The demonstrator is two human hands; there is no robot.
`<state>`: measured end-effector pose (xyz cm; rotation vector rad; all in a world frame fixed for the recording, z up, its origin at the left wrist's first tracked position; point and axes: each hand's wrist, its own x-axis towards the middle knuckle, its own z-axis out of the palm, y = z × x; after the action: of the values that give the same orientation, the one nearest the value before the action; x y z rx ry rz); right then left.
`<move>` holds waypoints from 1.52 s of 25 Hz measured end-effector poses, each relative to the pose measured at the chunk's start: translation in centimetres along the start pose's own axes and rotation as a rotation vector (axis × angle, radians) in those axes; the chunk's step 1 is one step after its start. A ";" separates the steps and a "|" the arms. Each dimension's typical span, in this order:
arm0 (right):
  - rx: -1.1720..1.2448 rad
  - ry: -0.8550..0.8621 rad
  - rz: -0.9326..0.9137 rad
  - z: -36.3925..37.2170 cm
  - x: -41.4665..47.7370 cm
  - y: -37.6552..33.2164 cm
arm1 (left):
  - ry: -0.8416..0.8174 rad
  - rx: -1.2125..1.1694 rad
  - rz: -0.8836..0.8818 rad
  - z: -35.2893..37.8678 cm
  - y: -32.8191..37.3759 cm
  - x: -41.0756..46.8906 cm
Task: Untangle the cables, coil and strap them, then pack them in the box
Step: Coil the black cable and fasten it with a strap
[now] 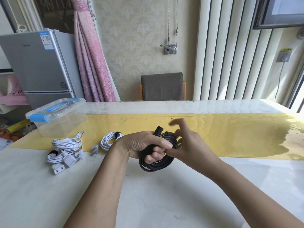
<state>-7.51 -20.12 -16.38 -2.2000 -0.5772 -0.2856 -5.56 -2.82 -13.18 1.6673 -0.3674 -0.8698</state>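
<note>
**Black cable coil in hand; white cables on table, box lid on**

Far left, off the table: grey fridge [41, 66], with a pink curtain [92, 63] beside it.

Clear box [57, 122] with blue latches stands at the left end of the yellow runner [230, 132], lid on.

Just in front of the box lies a white cable bundle [65, 148], loosely heaped. Several plugs and sockets poke out on its near side, and there is a black strap [52, 153] at its left edge. Cannot tell whether this is one cable or more.

To the right of it, apart from it, lies a white coil [107, 141], a neat ring with a black band at the top. Its plug [95, 148] rests on the table [164, 203] at the runner's near edge.

Left hand [143, 145]: fingers curled through and round the black cable [156, 164], thumb laid across the top. The coil is held in front of the person, and a black connector sticks up behind the knuckles. Cannot tell whether its lower loops touch the table.

Right hand [189, 142]: against the right side of the coil, thumb meeting the left thumb tip. The index finger is lifted and blurred. Cannot tell whether it grips the cable or anything else.

Behind, at the table's far side: grey chair [162, 86]. Far right, a wall socket [283, 56] with a cord plugged in
</note>
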 end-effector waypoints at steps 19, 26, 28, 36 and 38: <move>0.877 0.254 0.531 -1.0 1.7 1.5 | 0.607 -0.064 0.551 2.1 -0.5 4.4; 1.183 -0.047 0.544 0.5 1.3 0.3 | 0.929 -0.116 0.707 3.8 -0.1 5.2; 1.018 -0.159 0.509 -0.4 1.3 0.4 | 0.917 0.021 0.759 3.0 0.2 4.7; -0.221 0.145 0.272 -3.0 1.7 7.2 | 1.192 0.166 0.635 -0.5 -0.4 3.4; -0.224 0.085 0.252 -2.4 1.6 8.4 | 1.213 0.130 0.590 -1.5 -0.7 3.0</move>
<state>-2.00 -26.16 -19.85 -2.4331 -0.2251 -0.3200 -2.62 -3.51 -14.79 1.7532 -0.0374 0.6430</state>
